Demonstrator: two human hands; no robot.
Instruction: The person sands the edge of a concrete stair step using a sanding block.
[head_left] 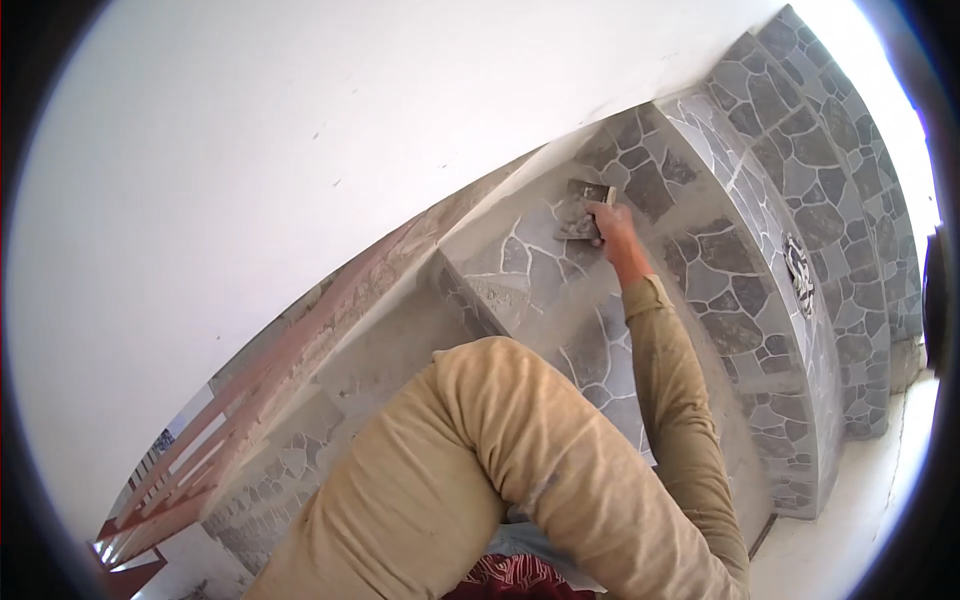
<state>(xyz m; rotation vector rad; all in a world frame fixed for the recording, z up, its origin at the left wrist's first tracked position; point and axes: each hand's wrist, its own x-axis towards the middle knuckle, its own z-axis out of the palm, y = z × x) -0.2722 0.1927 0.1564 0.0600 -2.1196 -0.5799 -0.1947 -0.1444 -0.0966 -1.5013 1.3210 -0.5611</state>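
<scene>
My right hand [615, 226] is closed around a flat trowel [576, 222] with a broad grey blade and a pale edge or handle. The blade lies on or just above a stone-patterned step [540, 250] dusted with pale powder, near the base of the white wall. My right arm stretches forward past my bent knee. My left hand is out of view.
Curved stone-patterned steps [820, 220] descend on the right, with a dark-and-white crumpled thing [798, 275] lying on one. A white wall [250, 150] fills the upper left. Reddish railing [190, 470] stands lower left. My knees [500, 390] take up the foreground.
</scene>
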